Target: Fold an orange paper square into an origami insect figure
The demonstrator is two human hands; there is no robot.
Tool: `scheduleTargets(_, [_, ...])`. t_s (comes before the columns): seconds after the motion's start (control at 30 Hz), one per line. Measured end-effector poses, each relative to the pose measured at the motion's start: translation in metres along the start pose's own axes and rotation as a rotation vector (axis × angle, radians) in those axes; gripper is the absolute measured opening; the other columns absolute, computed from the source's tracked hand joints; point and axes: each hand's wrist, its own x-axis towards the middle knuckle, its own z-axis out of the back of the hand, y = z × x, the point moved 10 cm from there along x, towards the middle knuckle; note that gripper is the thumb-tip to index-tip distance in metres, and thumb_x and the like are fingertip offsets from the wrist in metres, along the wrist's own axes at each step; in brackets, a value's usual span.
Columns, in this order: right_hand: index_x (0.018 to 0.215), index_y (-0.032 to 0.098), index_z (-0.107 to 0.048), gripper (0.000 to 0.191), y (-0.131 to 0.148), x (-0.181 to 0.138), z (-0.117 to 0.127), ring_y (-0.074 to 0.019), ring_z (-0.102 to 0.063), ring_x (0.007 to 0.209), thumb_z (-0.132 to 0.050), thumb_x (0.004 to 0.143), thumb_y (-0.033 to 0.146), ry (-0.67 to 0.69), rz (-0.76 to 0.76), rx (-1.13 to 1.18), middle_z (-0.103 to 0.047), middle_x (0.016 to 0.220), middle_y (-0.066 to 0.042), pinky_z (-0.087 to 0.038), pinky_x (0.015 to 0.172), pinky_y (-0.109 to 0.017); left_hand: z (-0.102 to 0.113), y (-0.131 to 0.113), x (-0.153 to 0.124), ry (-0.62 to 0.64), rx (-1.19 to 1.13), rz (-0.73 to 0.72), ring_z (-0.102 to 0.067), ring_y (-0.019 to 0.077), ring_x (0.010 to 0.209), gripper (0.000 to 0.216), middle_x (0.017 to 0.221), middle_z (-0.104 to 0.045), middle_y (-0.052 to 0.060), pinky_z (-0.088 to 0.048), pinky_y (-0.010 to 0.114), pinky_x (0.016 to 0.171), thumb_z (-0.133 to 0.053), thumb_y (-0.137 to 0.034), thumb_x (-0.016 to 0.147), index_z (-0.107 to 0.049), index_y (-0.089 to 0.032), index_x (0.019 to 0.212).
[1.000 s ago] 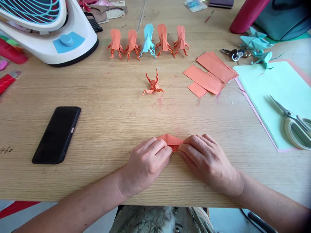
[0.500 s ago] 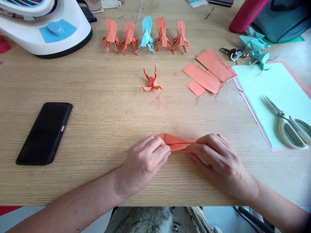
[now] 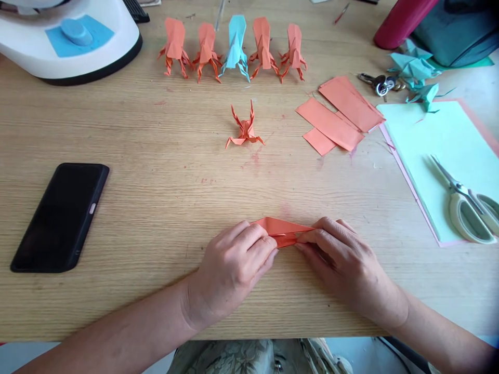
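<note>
Close to the table's front edge, a folded orange origami paper stretches between my hands. My left hand is closed on its left end and hides that end. At the right, the fingers of my right hand pinch the pointed end, and a narrow gap shows between its folded layers there. Beyond my hands sits a small orange origami figure with thin raised limbs. Farther back stands a row of several origami figures, orange ones with a blue one in the middle.
A black phone lies at left, below a white-and-blue appliance. Orange paper strips and keys are at right. Scissors rest on pale green sheets, near teal origami figures and a magenta cylinder.
The lower layer of the folded paper at my right fingertips has parted a little from the upper one. Both hands keep their hold; the view has shifted slightly.
</note>
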Motion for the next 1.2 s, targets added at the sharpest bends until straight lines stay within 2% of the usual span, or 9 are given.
scheduleTargets(0.23, [0.09, 0.017, -0.063, 0.013, -0.003, 0.0, -0.003, -0.0151, -0.052, 0.069, -0.055, 0.099, 0.014, -0.012, -0.003, 0.007, -0.06, 0.078, -0.003, -0.036, 0.067, -0.032, -0.003, -0.009, -0.001, 0.02, 0.095, -0.067, -0.059, 0.0169, 0.074, 0.015, 0.08, -0.065, 0.002, -0.052, 0.033, 0.072, -0.055, -0.009, 0.098, -0.068, -0.014, 0.091])
scheduleTargets(0.33, [0.093, 0.017, -0.065, 0.012, 0.001, 0.002, -0.004, -0.0145, -0.05, 0.067, -0.056, 0.099, 0.015, -0.009, 0.015, 0.03, -0.058, 0.076, -0.002, -0.035, 0.067, -0.032, -0.004, -0.007, -0.001, 0.038, 0.095, -0.042, -0.059, 0.0174, 0.075, 0.018, 0.081, -0.064, 0.003, -0.052, 0.033, 0.073, -0.052, -0.009, 0.099, -0.067, -0.015, 0.091])
scheduleTargets(0.67, [0.091, 0.018, -0.069, 0.014, 0.009, 0.007, -0.01, -0.0154, -0.052, 0.068, -0.057, 0.097, 0.015, -0.029, -0.012, 0.102, -0.059, 0.073, -0.002, -0.032, 0.068, -0.032, -0.004, -0.002, -0.001, 0.024, -0.004, 0.005, -0.058, 0.0176, 0.077, 0.017, 0.082, -0.062, 0.004, -0.05, 0.033, 0.072, -0.051, -0.011, 0.1, -0.066, -0.014, 0.092])
scheduleTargets(0.93, [0.087, 0.018, -0.067, 0.009, 0.004, 0.009, -0.009, -0.0149, -0.055, 0.07, -0.063, 0.095, 0.016, -0.031, -0.077, 0.126, -0.063, 0.077, -0.001, -0.035, 0.071, -0.032, -0.002, 0.007, -0.005, 0.076, -0.157, 0.077, -0.057, 0.0166, 0.083, 0.015, 0.088, -0.06, 0.004, -0.05, 0.031, 0.077, -0.052, -0.01, 0.1, -0.067, -0.013, 0.096])
scheduleTargets(1.03, [0.086, 0.018, -0.065, 0.008, 0.004, 0.009, -0.01, -0.0144, -0.052, 0.069, -0.064, 0.093, 0.015, -0.028, -0.094, 0.116, -0.06, 0.074, 0.0, -0.035, 0.071, -0.032, 0.001, 0.01, -0.004, 0.063, -0.19, 0.119, -0.055, 0.016, 0.084, 0.018, 0.089, -0.057, 0.005, -0.049, 0.03, 0.078, -0.051, -0.008, 0.1, -0.066, -0.011, 0.091])
scheduleTargets(1.2, [0.071, 0.018, -0.057, 0.022, 0.004, 0.01, -0.01, -0.0141, -0.044, 0.063, -0.064, 0.092, 0.017, -0.035, -0.095, 0.087, -0.048, 0.068, 0.001, -0.033, 0.066, -0.031, 0.004, 0.011, -0.002, 0.058, -0.094, 0.134, -0.053, 0.0196, 0.082, 0.02, 0.087, -0.058, 0.006, -0.047, 0.035, 0.076, -0.051, -0.012, 0.1, -0.066, -0.012, 0.086])
